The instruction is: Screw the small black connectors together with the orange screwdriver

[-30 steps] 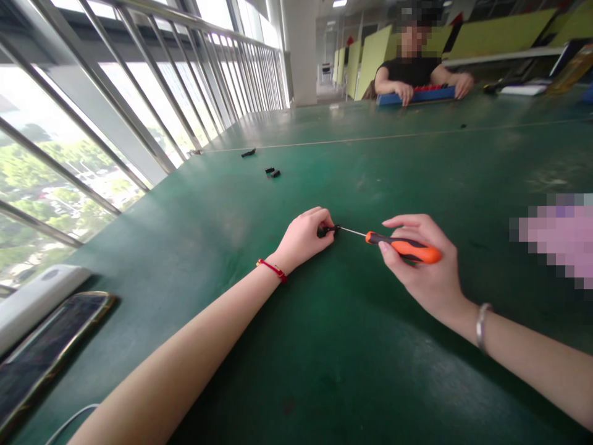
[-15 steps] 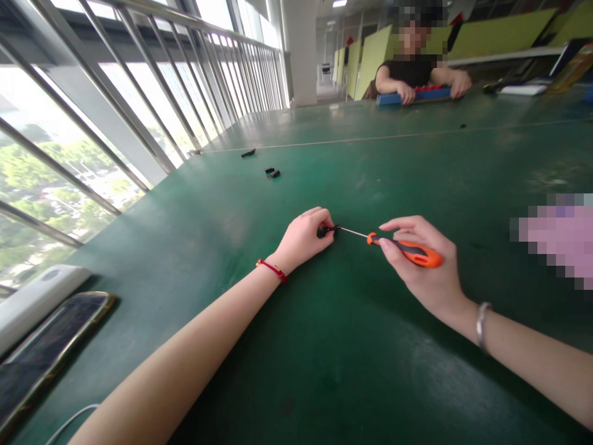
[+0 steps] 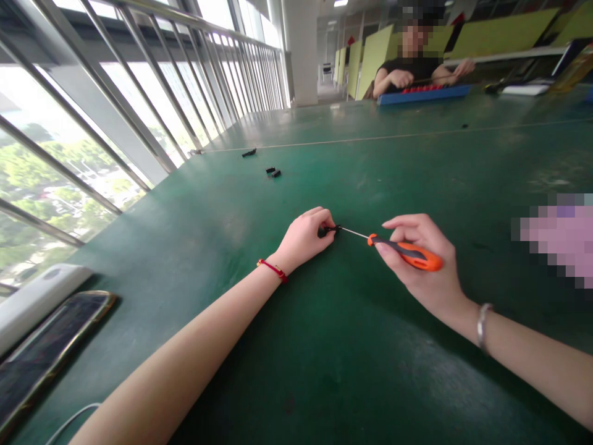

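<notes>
My left hand (image 3: 309, 238) rests on the green table (image 3: 296, 346), its fingers closed around a small black part (image 3: 328, 230). Most of that part is hidden by the fingers, so its kind does not show. My right hand (image 3: 424, 262) holds a screwdriver (image 3: 419, 256) with an orange and dark grey handle, its index finger raised off the grip. The thin metal shaft points left, and its tip meets the right end of the black part.
Small black pieces (image 3: 274, 172) and another black piece (image 3: 249, 152) lie farther back. A phone (image 3: 50, 346) and a white device (image 3: 41, 296) sit at left, beside a metal railing (image 3: 185, 80). Across the table, a person (image 3: 407, 77) works over a blue tray (image 3: 424, 96).
The fingers of my right hand have shifted slightly around the screwdriver handle. My left hand stays put. The person opposite has lifted both hands off the blue tray's edge.
</notes>
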A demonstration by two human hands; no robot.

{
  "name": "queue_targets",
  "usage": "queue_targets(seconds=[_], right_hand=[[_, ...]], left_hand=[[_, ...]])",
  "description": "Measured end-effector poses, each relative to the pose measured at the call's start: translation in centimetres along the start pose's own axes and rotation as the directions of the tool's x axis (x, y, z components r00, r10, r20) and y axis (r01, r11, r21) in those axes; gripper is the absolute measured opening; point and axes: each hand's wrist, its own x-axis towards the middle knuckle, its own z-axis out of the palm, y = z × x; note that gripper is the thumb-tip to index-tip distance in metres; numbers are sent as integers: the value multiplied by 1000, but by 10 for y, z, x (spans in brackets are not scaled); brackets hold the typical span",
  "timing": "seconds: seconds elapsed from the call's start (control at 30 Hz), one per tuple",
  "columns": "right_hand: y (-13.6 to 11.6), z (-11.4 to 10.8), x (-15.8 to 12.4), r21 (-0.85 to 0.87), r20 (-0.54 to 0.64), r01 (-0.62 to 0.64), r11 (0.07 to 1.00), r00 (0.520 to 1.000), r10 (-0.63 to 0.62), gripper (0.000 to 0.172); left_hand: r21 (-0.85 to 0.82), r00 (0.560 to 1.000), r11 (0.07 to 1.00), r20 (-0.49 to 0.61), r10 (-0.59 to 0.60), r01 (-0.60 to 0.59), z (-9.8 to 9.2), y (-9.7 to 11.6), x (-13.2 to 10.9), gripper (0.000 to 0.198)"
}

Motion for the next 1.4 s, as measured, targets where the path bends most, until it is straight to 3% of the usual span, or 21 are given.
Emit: queue_targets(seconds=[0.1,0.2,0.37,0.5,0.67,0.8,0.93,1.1,1.23,1.33,1.4], right_hand=[[1,1,0,-26,-5,-13,1000,1000,13,13],[1,1,0,-5,-89,44,999,995,-44,28],[1,-1,0,-58,62,27,998,998,-23,12],[2,0,0,-39,-81,60,997,995,-63,26],[2,-1,1,-54,30,12,998,1000,-10,13],[1,-1,2,-75,-85,87,993,992,-94,27],[2,-2,2,-85,24,36,996,999,-34,15],[1,-3,2,-80,-67,111,991,991,-116,24],[2,-2,2,-90,25,111,990,994,-109,12],[2,-2,1,-42,-78,108,993,991,-111,26],[2,-1,1,-6,-82,100,995,992,-100,32]], left_hand=[[-7,1000,1000,1,-1,1,0,0,0,3],[-9,1000,1000,3,1,-1,-1,0,0,3],[-17,1000,1000,5,-1,1,0,0,0,4],[-16,1000,1000,2,1,-1,0,-1,0,4],[-16,1000,1000,5,0,0,0,-2,-1,4],[-7,1000,1000,5,5,-5,1,-2,-1,5],[-4,1000,1000,7,2,-2,1,-2,-1,5],[-3,1000,1000,10,8,-8,1,-2,-1,6],[-7,1000,1000,10,9,-8,1,-2,-1,6],[-8,1000,1000,11,7,-7,1,-2,0,6],[-11,1000,1000,12,10,-9,1,-2,0,7]])
